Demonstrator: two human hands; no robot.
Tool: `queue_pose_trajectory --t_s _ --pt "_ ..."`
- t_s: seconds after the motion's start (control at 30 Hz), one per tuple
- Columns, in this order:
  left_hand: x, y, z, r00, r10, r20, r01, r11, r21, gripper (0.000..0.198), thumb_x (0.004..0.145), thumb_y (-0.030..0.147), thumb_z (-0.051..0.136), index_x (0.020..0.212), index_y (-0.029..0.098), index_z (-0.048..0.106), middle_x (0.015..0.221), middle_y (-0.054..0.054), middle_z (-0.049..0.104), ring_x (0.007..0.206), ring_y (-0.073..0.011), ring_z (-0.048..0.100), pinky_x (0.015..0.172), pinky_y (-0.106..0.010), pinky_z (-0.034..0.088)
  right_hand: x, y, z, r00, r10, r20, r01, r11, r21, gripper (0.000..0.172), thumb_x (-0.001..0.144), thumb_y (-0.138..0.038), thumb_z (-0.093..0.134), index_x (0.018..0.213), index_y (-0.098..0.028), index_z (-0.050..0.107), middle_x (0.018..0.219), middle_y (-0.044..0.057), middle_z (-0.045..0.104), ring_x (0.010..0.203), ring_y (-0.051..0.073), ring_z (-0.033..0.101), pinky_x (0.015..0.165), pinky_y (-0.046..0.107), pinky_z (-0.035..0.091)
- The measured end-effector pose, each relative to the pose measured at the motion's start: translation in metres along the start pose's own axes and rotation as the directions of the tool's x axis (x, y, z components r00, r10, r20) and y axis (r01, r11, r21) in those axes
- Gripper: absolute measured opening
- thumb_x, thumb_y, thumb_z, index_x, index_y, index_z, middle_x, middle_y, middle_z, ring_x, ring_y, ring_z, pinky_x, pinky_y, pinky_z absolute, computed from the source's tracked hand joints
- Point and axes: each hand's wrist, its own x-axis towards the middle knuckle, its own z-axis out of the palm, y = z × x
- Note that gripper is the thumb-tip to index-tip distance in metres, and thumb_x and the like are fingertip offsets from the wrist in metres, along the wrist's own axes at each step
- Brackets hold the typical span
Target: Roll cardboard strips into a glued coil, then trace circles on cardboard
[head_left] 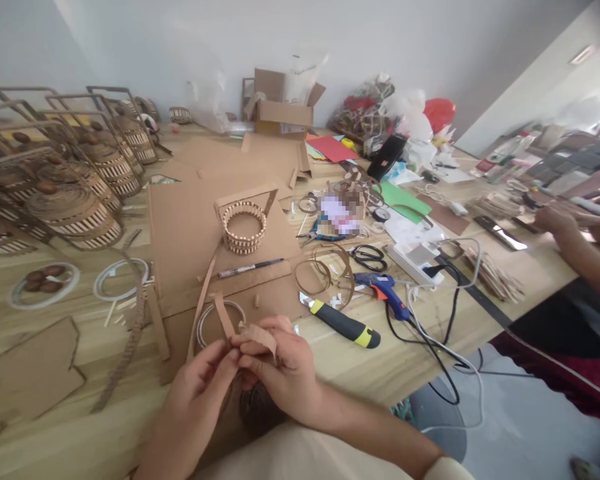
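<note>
My left hand (200, 380) and my right hand (280, 367) meet at the near edge of the table, both pinched on a narrow cardboard strip (257, 335) that bends between the fingers. Its free end sticks up toward a white ring (210, 313) lying on a cardboard sheet (190, 227). A rolled cardboard piece (255, 403) sits below my hands, partly hidden. Just right of my right hand lies a yellow-and-black utility knife (343, 323).
A small stick basket (243, 227), a pen (250, 268), scissors (367, 257), a blue glue gun (383, 288) with cables and a power strip (415, 260) lie ahead. Finished cardboard baskets (75, 207) crowd the left. Another person's arm (575, 240) rests at the right.
</note>
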Motion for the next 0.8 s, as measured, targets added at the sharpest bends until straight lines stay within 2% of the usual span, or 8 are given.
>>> queue_pose_trajectory --t_s 0.1,0.27,0.47,0.57,0.7,0.8 --pt "0.001 0.005 -0.002 0.999 0.018 0.037 -0.021 0.997 0.074 0.030 0.083 0.049 0.066 0.091 0.021 0.072 0.084 -0.003 0.073 0.079 -0.0222 0.065 0.073 -0.027 0.052 -0.001 0.001 0.000 1.000 0.022 -0.009 -0.022 0.999 -0.036 0.014 0.093 -0.037 0.067 0.090 -0.026 0.075 0.095 0.005 0.078 0.092 0.021 0.071 0.085 0.036 0.056" --pt "-0.001 0.009 -0.002 0.999 0.054 0.005 -0.054 0.984 0.168 0.026 0.082 0.047 0.065 0.084 0.021 0.071 0.068 0.000 0.066 0.064 -0.0187 0.059 0.062 -0.025 0.049 0.003 0.002 0.000 0.997 -0.071 -0.012 0.071 0.997 -0.015 0.017 0.098 -0.035 0.061 0.088 -0.025 0.071 0.090 0.001 0.081 0.089 0.018 0.073 0.084 0.035 0.051" --pt "-0.005 0.012 0.008 0.999 0.011 -0.041 -0.011 1.000 0.012 0.022 0.082 0.039 0.058 0.073 0.021 0.066 0.058 0.004 0.057 0.052 -0.0138 0.051 0.053 -0.023 0.044 0.001 0.002 -0.002 0.988 -0.151 0.029 0.152 0.988 -0.041 0.006 0.096 -0.023 0.064 0.092 -0.026 0.067 0.093 0.001 0.081 0.089 0.019 0.075 0.081 0.037 0.046" --pt "-0.006 0.014 0.011 0.997 0.015 -0.074 -0.017 0.999 -0.035 0.020 0.077 0.037 0.056 0.065 0.021 0.060 0.057 0.004 0.057 0.052 -0.0142 0.054 0.053 -0.024 0.046 -0.002 0.004 -0.003 0.984 -0.170 0.058 0.174 0.982 -0.069 0.007 0.095 -0.020 0.064 0.096 -0.027 0.068 0.092 0.001 0.081 0.090 0.020 0.076 0.081 0.038 0.045" --pt "-0.007 0.015 0.013 0.995 0.010 -0.098 -0.012 1.000 -0.020 0.019 0.075 0.036 0.052 0.061 0.022 0.054 0.058 0.002 0.059 0.059 -0.0174 0.062 0.058 -0.027 0.051 -0.003 0.004 -0.004 0.987 -0.153 0.053 0.156 0.985 -0.071 0.008 0.097 -0.024 0.062 0.096 -0.028 0.069 0.089 0.001 0.080 0.084 0.021 0.076 0.080 0.039 0.046" --pt "-0.009 0.013 0.012 0.994 0.062 -0.095 -0.055 0.996 0.076 0.021 0.077 0.033 0.046 0.061 0.023 0.054 0.057 0.002 0.059 0.059 -0.0178 0.062 0.058 -0.027 0.050 -0.004 0.003 -0.004 0.996 -0.085 0.037 0.086 0.996 -0.038 0.010 0.098 -0.026 0.061 0.098 -0.029 0.070 0.085 0.000 0.080 0.078 0.021 0.075 0.078 0.039 0.048"
